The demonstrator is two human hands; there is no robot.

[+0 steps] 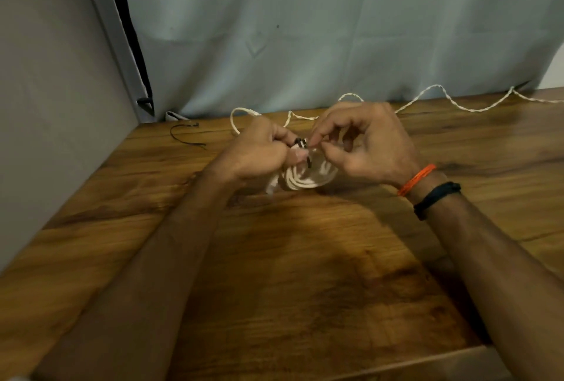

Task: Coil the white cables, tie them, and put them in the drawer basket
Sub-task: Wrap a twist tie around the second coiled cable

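Pinching thin black tie (302, 145) round looped white cable (305, 181).

Tying a coiled white cable over a wooden tabletop (305, 258).

Left hand (259, 152) gripping the white coil (302, 177), right hand (366, 142) pinching a black tie (302, 144) at its top; loose white cable (442, 97) trailing right, spare black tie (186, 136) lying left.

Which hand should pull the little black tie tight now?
The right hand, probably. Its thumb and finger already pinch at the black tie, while the left hand grips the white cable coil and keeps it bunched.
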